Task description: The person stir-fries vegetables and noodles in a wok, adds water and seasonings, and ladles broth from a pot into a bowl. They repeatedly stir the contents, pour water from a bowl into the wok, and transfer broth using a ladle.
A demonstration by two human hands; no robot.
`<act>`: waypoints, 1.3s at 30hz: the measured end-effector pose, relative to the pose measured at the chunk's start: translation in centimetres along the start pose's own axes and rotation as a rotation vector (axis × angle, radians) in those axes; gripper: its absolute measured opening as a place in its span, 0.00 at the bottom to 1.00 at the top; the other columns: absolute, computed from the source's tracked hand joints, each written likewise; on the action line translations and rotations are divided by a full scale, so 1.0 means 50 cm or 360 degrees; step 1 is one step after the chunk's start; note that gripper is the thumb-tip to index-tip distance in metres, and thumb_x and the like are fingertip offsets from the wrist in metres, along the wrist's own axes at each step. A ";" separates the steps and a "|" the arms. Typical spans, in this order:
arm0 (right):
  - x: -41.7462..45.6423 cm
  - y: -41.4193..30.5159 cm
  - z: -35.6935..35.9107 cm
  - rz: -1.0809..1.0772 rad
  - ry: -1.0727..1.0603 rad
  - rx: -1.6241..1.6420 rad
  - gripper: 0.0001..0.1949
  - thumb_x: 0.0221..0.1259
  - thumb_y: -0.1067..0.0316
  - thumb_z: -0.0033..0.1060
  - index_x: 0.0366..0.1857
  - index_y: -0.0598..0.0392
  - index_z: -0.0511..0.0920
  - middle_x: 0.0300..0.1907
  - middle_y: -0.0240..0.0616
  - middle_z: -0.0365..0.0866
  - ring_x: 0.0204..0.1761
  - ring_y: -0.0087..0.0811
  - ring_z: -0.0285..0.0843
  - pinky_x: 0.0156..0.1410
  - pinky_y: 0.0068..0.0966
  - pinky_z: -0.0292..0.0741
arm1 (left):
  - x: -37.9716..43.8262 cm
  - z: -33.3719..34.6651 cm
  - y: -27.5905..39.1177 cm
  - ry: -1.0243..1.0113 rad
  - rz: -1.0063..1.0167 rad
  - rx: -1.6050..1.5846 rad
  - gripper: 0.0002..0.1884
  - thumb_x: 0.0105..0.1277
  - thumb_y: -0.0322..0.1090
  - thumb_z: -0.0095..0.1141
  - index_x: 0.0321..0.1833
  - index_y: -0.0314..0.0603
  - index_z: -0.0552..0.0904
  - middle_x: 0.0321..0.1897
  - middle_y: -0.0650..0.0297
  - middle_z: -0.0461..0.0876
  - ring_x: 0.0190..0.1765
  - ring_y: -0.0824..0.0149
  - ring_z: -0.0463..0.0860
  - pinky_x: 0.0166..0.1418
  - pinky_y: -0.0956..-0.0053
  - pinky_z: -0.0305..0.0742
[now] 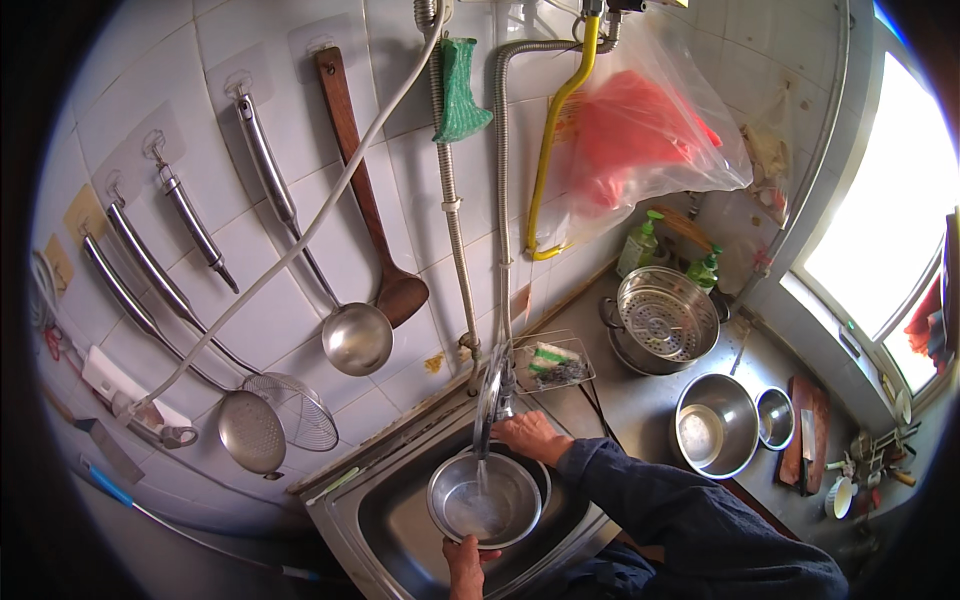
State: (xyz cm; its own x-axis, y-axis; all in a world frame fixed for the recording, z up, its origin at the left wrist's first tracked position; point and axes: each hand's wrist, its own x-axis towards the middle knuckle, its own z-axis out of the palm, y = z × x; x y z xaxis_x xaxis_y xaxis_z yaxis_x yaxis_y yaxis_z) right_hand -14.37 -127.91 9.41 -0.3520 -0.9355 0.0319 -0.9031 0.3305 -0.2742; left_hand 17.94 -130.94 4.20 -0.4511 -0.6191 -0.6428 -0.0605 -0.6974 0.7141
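Note:
My left hand (464, 564) grips the near rim of a stainless steel bowl (450, 499), with the thumb over the edge. Water runs from the curved metal faucet (484, 409) into the bowl, which is over the steel sink (390, 517). Part of another round metal rim shows behind the bowl's right side. My right hand (531, 437) reaches to the base of the faucet, fingers against it; whether they close around the handle cannot be told. A dark blue sleeve covers the right arm.
On the steel counter at right stand a steamer pot (667, 319), a large steel bowl (739, 420), a small bowl (776, 418) and a knife (806, 442) on a wooden board (821, 420). A wire rack (581, 352) adjoins the faucet. Ladles and strainers hang on the tiled wall.

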 end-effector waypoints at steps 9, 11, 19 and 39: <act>0.033 -0.026 0.004 -0.0130 0.0461 -0.0146 0.06 0.68 0.62 0.65 0.40 0.47 0.89 0.34 0.42 0.92 0.39 0.47 0.92 0.44 0.45 0.83 | -0.074 0.004 0.036 0.0022 -0.0022 0.0012 0.19 0.71 0.30 0.59 0.63 0.30 0.79 0.48 0.51 0.90 0.34 0.53 0.93 0.28 0.62 0.91; 0.070 -0.031 0.014 0.0054 0.0403 -0.0185 0.05 0.67 0.63 0.65 0.38 0.47 0.88 0.35 0.42 0.90 0.39 0.46 0.91 0.44 0.45 0.82 | -0.086 -0.028 0.009 -0.0032 0.0026 0.0138 0.22 0.76 0.41 0.61 0.61 0.26 0.80 0.44 0.50 0.91 0.32 0.51 0.92 0.31 0.58 0.92; -0.035 -0.033 0.003 0.0201 0.0759 0.0418 0.13 0.78 0.66 0.56 0.60 0.51 0.80 0.40 0.48 0.89 0.39 0.51 0.90 0.33 0.48 0.81 | -0.210 -0.089 0.056 0.0015 -0.0099 0.0381 0.18 0.74 0.39 0.58 0.53 0.26 0.84 0.41 0.51 0.91 0.34 0.55 0.92 0.37 0.60 0.91; -1.616 -0.468 0.282 0.2169 0.0034 0.1732 0.36 0.79 0.32 0.52 0.77 0.50 0.77 0.73 0.54 0.81 0.76 0.58 0.76 0.77 0.54 0.74 | -0.536 0.498 -0.252 -0.1638 -0.0164 0.1254 0.23 0.85 0.45 0.50 0.52 0.26 0.86 0.41 0.49 0.91 0.32 0.60 0.89 0.32 0.72 0.87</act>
State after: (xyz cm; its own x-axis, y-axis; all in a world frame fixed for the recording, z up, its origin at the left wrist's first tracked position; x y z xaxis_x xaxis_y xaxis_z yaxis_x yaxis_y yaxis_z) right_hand 38.65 -61.84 -0.30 -0.6654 -0.0785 -0.7424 0.5774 0.5762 -0.5784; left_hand 8.60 -96.56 19.33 -0.8640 0.2288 -0.4485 -0.4806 -0.1090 0.8701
